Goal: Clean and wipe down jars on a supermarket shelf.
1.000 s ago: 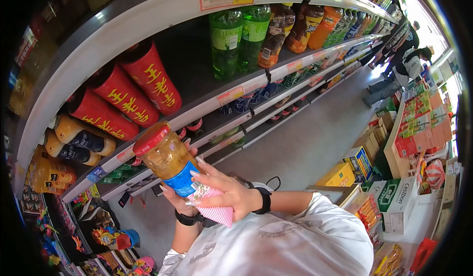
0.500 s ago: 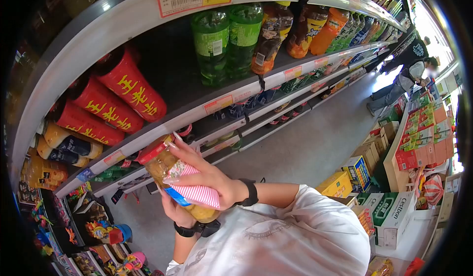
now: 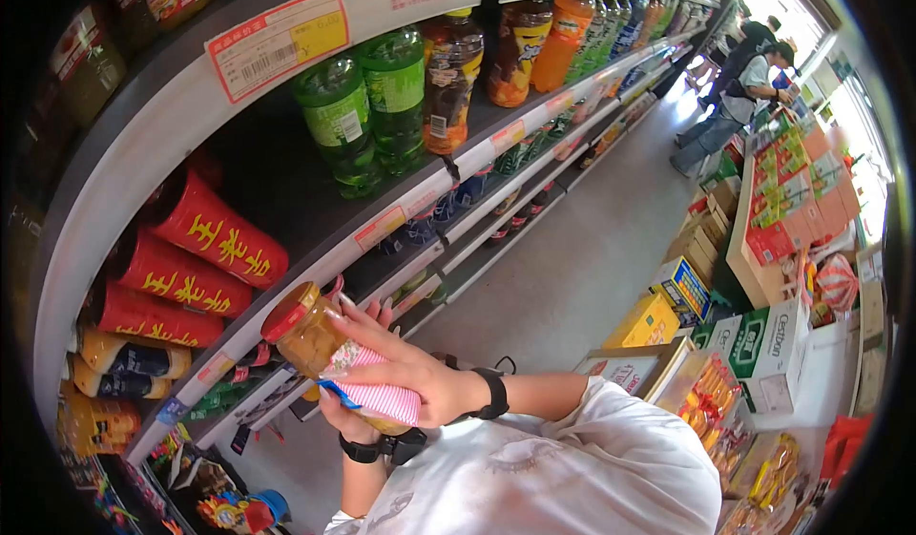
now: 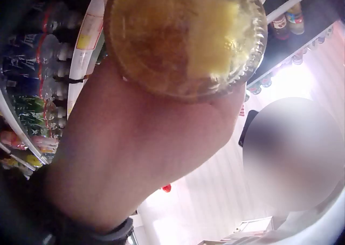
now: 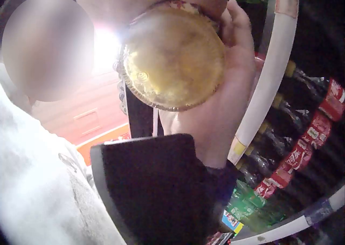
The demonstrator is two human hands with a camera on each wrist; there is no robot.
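Note:
A glass jar (image 3: 310, 337) with a red lid tilts up and left between both hands, yellowish pieces inside. Its pink-striped label (image 3: 384, 399) faces up, with a sliver of blue beside it. My right hand (image 3: 437, 375) lies over the label side, fingers curved round the glass. From below and the far side, my left hand (image 3: 355, 427) grips the jar, its palm largely hidden. The wrist views show the round jar base (image 4: 183, 40) above my left hand (image 4: 145, 132) and the same base (image 5: 175, 62) beside my right hand (image 5: 232, 89).
Curved shelving (image 3: 377, 234) runs along the left with red cans (image 3: 221, 236), green bottles (image 3: 336, 125) and orange bottles. At the right stand a yellow box (image 3: 644, 323), a Cestbon carton (image 3: 771, 356) and snack packs. People (image 3: 730, 105) stand farther down the aisle.
The jar has turned in my hands, so pink stripes show where blue label was. My right-hand fingers have moved toward the lid. In the head view, the upper shelf bottles have shifted left and down.

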